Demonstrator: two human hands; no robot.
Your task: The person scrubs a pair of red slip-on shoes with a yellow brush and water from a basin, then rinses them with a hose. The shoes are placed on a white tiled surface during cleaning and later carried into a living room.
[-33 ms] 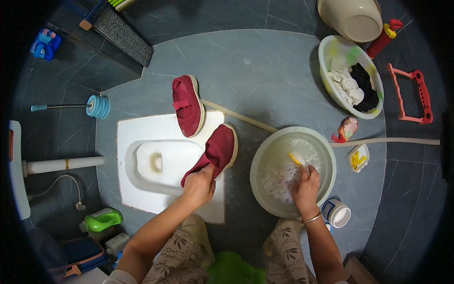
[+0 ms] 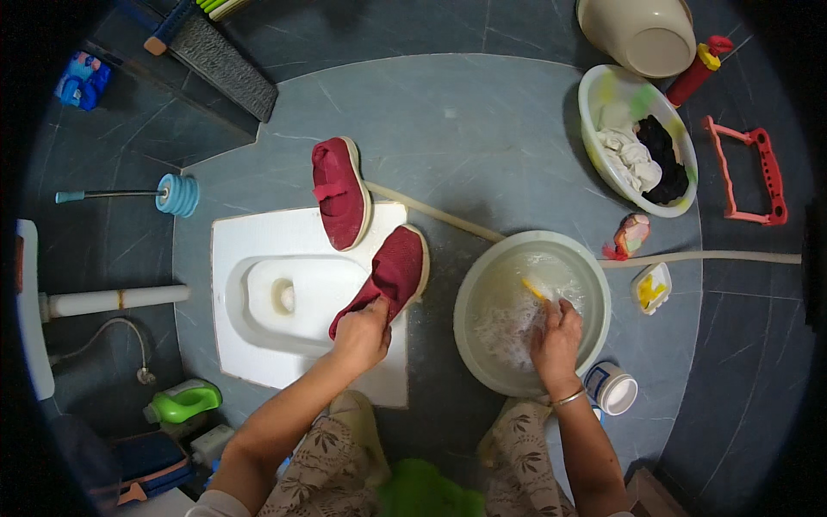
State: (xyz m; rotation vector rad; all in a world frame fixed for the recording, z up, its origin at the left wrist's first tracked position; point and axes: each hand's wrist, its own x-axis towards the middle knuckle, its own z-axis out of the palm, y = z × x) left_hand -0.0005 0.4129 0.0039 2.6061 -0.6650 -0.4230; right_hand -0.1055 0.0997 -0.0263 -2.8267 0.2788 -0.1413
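My left hand [image 2: 362, 334] is closed on the opening of a dark red cloth shoe [image 2: 399, 269] with a pale sole, tilted over the right side of the white squat toilet [image 2: 226, 233]. Its mate, another red shoe [image 2: 338, 200] with a strap, lies just beyond, partly on the toilet's far edge. At the right, my right hand [image 2: 558, 340] is in a round pale basin [image 2: 465, 314] of sudsy water, fingers curled round what looks like a slim yellow brush [image 2: 533, 288]. Only its yellow end shows; the rest is hidden by the hand and suds.
A beige hose [image 2: 435, 212] runs behind the basin. To the right are a soap dish [image 2: 650, 288], a white tub [image 2: 613, 389], a pinkish bundle [image 2: 632, 234] and a basin of clothes [image 2: 594, 142]. A blue plunger [image 2: 178, 195] and green bottle [image 2: 188, 401] stand at left.
The yellow end of the brush has shifted slightly left in the water. Both hands stay in nearly the same places, and the left still grips the shoe.
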